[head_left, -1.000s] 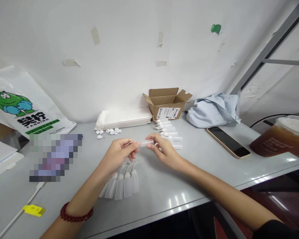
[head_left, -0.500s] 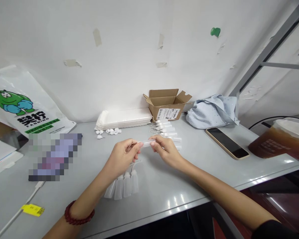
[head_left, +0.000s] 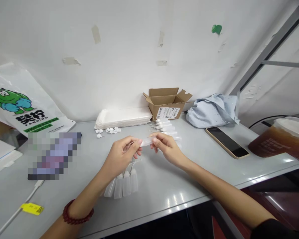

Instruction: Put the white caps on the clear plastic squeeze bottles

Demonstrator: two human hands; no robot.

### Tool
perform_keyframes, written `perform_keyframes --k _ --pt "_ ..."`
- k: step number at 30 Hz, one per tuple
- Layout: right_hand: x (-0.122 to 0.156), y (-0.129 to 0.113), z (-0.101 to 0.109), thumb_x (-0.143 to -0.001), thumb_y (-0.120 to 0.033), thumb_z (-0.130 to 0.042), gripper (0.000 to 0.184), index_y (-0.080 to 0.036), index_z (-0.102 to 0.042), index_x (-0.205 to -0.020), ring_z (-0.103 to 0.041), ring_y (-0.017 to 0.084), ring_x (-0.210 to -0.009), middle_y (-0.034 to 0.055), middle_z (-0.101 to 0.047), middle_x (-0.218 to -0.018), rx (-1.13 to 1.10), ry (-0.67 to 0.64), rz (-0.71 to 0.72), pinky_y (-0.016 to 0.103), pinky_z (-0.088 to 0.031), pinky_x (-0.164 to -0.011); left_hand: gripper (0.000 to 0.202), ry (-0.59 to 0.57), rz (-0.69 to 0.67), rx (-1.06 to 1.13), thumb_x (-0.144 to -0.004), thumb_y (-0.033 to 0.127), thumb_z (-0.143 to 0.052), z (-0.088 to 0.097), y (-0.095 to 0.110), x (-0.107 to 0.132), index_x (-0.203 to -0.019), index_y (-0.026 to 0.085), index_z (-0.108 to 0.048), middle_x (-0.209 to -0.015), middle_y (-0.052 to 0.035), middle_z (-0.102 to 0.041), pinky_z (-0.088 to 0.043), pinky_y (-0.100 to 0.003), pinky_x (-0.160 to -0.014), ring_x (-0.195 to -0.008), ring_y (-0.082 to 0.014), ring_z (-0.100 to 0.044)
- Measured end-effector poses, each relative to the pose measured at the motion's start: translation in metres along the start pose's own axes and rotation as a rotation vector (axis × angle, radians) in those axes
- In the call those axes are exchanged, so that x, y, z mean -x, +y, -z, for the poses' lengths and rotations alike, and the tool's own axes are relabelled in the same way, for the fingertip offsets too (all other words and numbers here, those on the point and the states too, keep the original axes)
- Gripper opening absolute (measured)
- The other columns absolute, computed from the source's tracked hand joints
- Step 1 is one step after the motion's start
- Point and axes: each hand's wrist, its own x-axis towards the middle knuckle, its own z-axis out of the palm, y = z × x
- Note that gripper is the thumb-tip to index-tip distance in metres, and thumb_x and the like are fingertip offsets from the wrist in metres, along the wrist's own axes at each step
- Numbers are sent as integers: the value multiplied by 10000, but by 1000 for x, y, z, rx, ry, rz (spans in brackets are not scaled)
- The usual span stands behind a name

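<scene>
Between my two hands, above the grey table [head_left: 164, 186], is a small translucent plastic bottle [head_left: 147, 141]. My left hand [head_left: 123, 153] pinches its left end, where fingers hide the tip. My right hand [head_left: 165, 146] grips the other end between thumb and fingers. Below my left hand, several similar bottles [head_left: 126, 184] with thin tubes lie side by side. Behind my right hand lie several more bottles [head_left: 166, 126], partly covered by it. Small white caps [head_left: 111, 130] sit in a loose group farther back.
A stack of white sleeves [head_left: 124, 116] and an open cardboard box [head_left: 165, 103] stand by the wall. Right of them are a blue cloth bundle [head_left: 211, 111], a phone [head_left: 226, 142] and a drink cup [head_left: 279, 139]. At left are a printed bag [head_left: 45, 109], a pixelated object [head_left: 54, 156] and a white cable [head_left: 15, 215].
The bottle tilts slightly more, its right end higher. My right hand's fingers have shifted around that end, and my left hand has moved very slightly left. The table things lie as before.
</scene>
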Motion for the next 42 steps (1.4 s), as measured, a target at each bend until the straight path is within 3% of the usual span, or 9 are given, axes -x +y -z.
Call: perform_keyframes --k 4,9,18,22,25,29,33,37,42 --pt "0 0 0 -848 -498 -514 346 -158 -570 -887 -469 108 -581 5 -532 -683 -14 8 25 258 -406 -547 392 -19 18 -39 -871 476 -475 0 1 1 -665 168 -604 -622 0 -616 -455 -219 -561 -567 -113 -566" --pt "-1 2 1 -868 -503 -484 363 -157 -549 -775 -450 96 -552 -23 -461 -620 12 -16 19 256 -394 -549 404 -25 59 -54 -853 463 -497 -3 3 2 -581 168 -541 -534 19 -553 -415 -212 -508 -512 -106 -535" --pt "-3 3 3 -828 -526 -527 378 -164 -530 -719 -443 93 -506 -32 -437 -600 -12 -10 -44 260 -401 -519 228 -4 16 -43 -778 392 -609 -2 2 4 -711 174 -615 -557 37 -536 -394 -208 -492 -519 -110 -524" --pt "-4 3 2 -838 -522 -516 389 -165 -516 -682 -441 94 -510 -32 -433 -581 -26 -1 -45 256 -404 -524 268 -19 50 -51 -798 422 -572 -2 0 1 -713 172 -616 -570 21 -564 -420 -220 -511 -530 -121 -547" --pt "-3 5 2 -859 -495 -500 353 -154 -566 -797 -469 105 -539 -14 -490 -616 -21 -3 -42 252 -409 -528 366 -83 91 -36 -843 466 -505 -2 0 -1 -651 167 -592 -548 10 -574 -425 -224 -524 -524 -117 -540" --pt "-2 9 3 -878 -447 -500 314 -154 -604 -925 -501 128 -623 33 -576 -731 274 20 129 259 -408 -570 419 -112 143 69 -843 493 -500 -2 0 -1 -629 151 -611 -558 -4 -584 -440 -238 -526 -505 -116 -547" --pt "-1 7 2 -915 -434 -438 327 -156 -610 -906 -487 135 -634 37 -567 -721 473 3 282 271 -392 -611 395 -147 221 197 -808 491 -558 -1 0 -2 -650 139 -640 -562 -5 -585 -441 -240 -492 -466 -109 -539" --pt "0 2 1 -932 -484 -369 415 -160 -574 -773 -460 121 -588 1 -502 -623 378 -81 125 255 -363 -575 416 -213 268 270 -805 499 -553 -1 -1 -2 -621 135 -639 -518 -2 -560 -423 -235 -459 -432 -102 -515" --pt "-1 4 2 -886 -571 -400 460 -170 -495 -681 -393 97 -503 -39 -395 -544 249 -117 -20 242 -323 -506 391 -188 222 180 -807 471 -546 -2 1 -1 -621 139 -639 -538 -9 -584 -395 -234 -449 -425 -99 -501"
